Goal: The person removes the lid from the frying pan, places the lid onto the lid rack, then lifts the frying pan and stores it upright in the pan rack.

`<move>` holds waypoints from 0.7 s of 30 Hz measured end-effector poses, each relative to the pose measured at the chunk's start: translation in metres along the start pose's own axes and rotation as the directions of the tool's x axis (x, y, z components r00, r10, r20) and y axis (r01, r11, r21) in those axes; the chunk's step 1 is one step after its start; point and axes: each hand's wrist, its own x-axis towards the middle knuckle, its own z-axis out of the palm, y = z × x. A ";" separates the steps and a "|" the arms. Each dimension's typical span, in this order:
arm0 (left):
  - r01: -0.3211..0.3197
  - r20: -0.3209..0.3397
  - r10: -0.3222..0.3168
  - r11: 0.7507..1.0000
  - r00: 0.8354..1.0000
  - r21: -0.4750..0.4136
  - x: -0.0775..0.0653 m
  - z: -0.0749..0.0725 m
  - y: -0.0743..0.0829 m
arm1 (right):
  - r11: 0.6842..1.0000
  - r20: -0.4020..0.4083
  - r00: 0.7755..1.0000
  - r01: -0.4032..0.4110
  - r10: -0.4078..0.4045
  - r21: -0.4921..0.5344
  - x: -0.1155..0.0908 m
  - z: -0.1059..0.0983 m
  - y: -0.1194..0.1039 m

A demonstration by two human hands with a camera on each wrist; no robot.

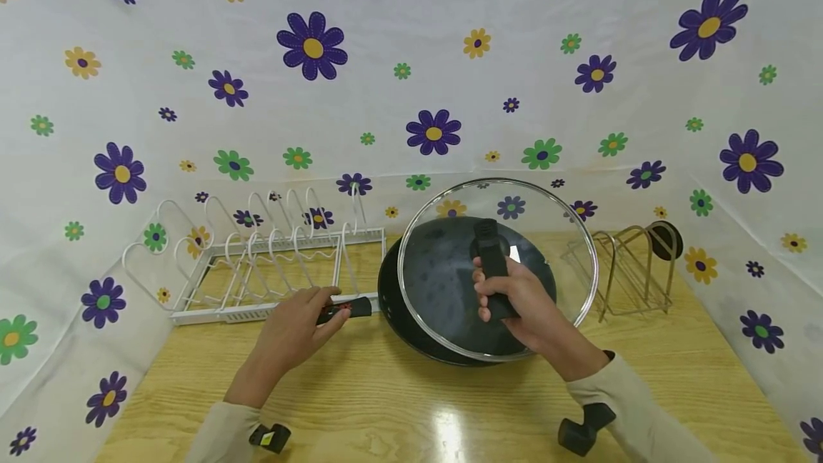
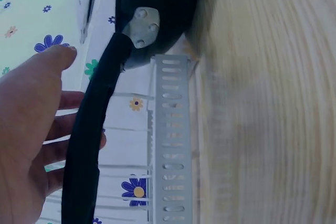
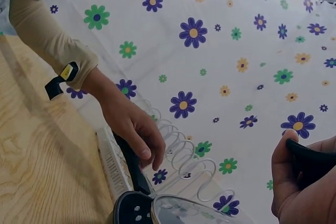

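A black wok (image 1: 393, 306) sits on the wooden table, its long handle (image 2: 90, 124) pointing left. My left hand (image 1: 292, 327) is at this handle, the fingers passing behind it and the thumb held apart from it in the left wrist view. Over the wok, a clear glass lid (image 1: 444, 291) with a metal rim is tilted and shifted to the right. My right hand (image 1: 524, 299) grips the lid's black upright handle (image 1: 491, 252), fingers curled round it. In the right wrist view, part of that hand and the handle show at the lower right.
A white wire dish rack (image 1: 257, 309) stands at the back left, beside the wok handle. At the right is a small metal wire rack (image 1: 636, 270) with a dark round object (image 1: 666, 241) at its far side. A flower-patterned cloth (image 1: 379, 91) surrounds the table (image 1: 360, 406).
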 end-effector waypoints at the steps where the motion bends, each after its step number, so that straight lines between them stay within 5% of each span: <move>1: -0.019 -0.025 0.019 1.000 0.999 -0.005 0.001 -0.001 0.001 | 1.000 0.000 1.000 0.003 -0.003 -0.006 -0.001 0.000 -0.001; 14: -0.179 -0.176 0.160 0.979 0.971 -0.094 0.020 -0.014 0.022 | 0.997 -0.010 1.000 -0.013 0.012 -0.078 -0.016 -0.001 -0.020; 21: -0.165 -0.086 0.151 0.967 0.985 -0.196 0.037 -0.016 0.042 | 0.994 -0.025 1.000 -0.016 0.013 -0.107 -0.022 -0.004 -0.028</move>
